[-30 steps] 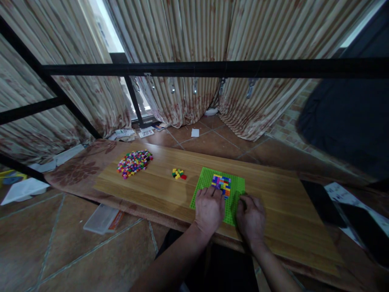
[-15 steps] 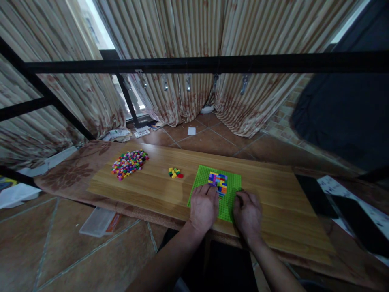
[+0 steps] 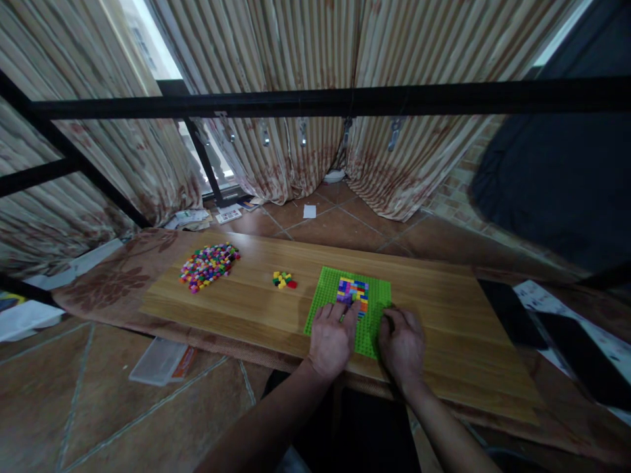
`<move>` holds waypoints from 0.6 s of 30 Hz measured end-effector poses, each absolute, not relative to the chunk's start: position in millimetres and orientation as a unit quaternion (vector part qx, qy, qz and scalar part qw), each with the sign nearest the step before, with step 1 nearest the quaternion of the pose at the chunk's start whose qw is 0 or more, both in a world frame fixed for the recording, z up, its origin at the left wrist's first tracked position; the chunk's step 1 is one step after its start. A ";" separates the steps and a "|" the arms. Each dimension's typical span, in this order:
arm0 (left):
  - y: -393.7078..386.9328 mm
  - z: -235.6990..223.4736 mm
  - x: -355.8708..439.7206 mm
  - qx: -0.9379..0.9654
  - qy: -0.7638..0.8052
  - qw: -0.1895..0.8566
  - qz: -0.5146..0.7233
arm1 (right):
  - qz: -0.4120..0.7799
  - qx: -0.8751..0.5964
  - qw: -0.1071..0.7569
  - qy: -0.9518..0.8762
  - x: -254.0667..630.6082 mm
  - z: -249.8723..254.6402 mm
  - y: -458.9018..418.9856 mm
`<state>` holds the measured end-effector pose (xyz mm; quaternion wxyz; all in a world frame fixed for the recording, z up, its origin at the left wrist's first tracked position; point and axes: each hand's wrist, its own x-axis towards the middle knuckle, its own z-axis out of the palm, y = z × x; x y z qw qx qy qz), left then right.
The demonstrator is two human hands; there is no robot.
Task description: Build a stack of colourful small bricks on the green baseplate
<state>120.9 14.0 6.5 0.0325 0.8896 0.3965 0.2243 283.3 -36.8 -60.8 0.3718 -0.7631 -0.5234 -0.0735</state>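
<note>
A green baseplate (image 3: 377, 290) lies on the wooden board (image 3: 256, 299) in front of me, with a patch of small coloured bricks (image 3: 353, 290) fixed near its middle. My left hand (image 3: 331, 336) rests on the plate's near left part, fingers stretched forward and touching the near edge of the brick patch. My right hand (image 3: 401, 341) sits on the plate's near right corner with the fingers curled down on it; nothing shows in them. A small cluster of loose bricks (image 3: 283, 280) lies left of the plate. A large heap of mixed bricks (image 3: 210, 257) is further left.
The board lies on a patterned brown cloth (image 3: 108, 279). A black metal bar (image 3: 315, 102) crosses the view above. Striped curtains (image 3: 296, 52) hang behind. A clear plastic box (image 3: 158, 359) and papers lie on the tiled floor. A dark shape (image 3: 557, 177) fills the right.
The view has shifted slightly. My left hand's fingers have stretched forward to the edge of the brick patch. My right hand has stayed at the plate's corner.
</note>
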 end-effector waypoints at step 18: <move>22.8 4.2 119.5 0.906 0.358 0.023 0.225 | -0.088 -0.776 0.342 -0.522 283.9 -65.4 -35.1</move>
